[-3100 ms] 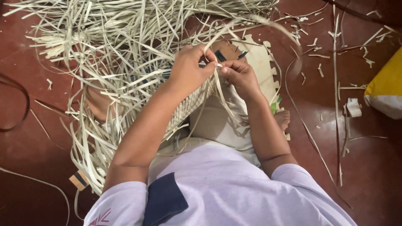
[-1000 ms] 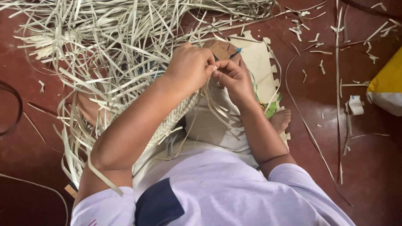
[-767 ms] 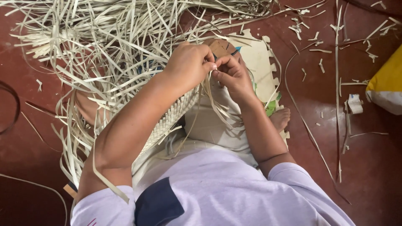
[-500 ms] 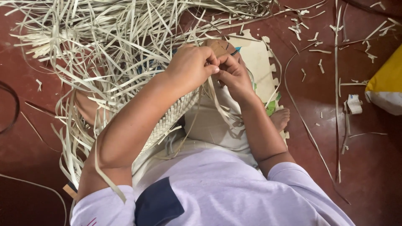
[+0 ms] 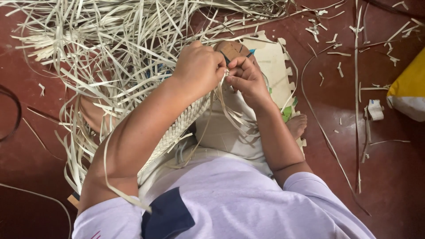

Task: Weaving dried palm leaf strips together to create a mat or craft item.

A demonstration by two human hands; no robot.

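Observation:
A partly woven mat of pale straw strips (image 5: 177, 128) lies across my lap, its loose strip ends (image 5: 115, 48) fanning out over the red floor. My left hand (image 5: 199, 68) is closed on a few thin strips at the mat's upper edge. My right hand (image 5: 248, 77) pinches strips right beside it, fingertips nearly touching the left hand. The strips they grip hang down between my arms. What lies under the hands is hidden.
A cream foam floor tile with notched edges (image 5: 274, 62) sits under my legs; my bare foot (image 5: 297, 125) rests at its right edge. Cut strip scraps (image 5: 336, 48) litter the red floor. A yellow and white sack (image 5: 409, 90) is at the right edge.
Both hands stayed together at the mat's edge, working the strips with small finger movements. A loose strip near my left elbow has curled lower.

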